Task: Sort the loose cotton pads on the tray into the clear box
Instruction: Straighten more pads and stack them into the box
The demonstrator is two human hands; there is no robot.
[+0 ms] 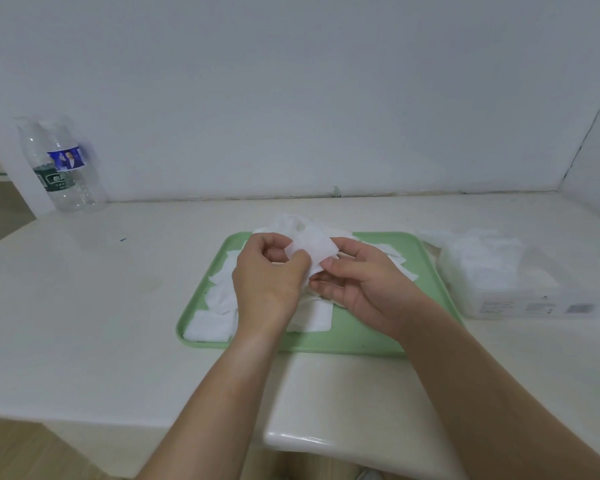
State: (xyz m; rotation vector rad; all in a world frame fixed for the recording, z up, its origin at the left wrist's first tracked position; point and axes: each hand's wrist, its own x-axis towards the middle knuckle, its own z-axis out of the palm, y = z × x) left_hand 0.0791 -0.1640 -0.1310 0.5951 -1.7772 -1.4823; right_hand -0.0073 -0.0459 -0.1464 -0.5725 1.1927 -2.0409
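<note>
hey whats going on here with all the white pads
A person is sorting cotton pads. The left hand and right hand both pinch a held pad above the green tray, where many loose pads lie scattered. The clear box right of the tray already holds pads. Water bottles stand far left.

White table (118,299) against a wall. Directly on it: a green tray (371,345) at centre, a clear box (520,296) just beside the tray's right edge, and two plastic bottles (64,174) upright at far left, well apart from the tray.
</note>
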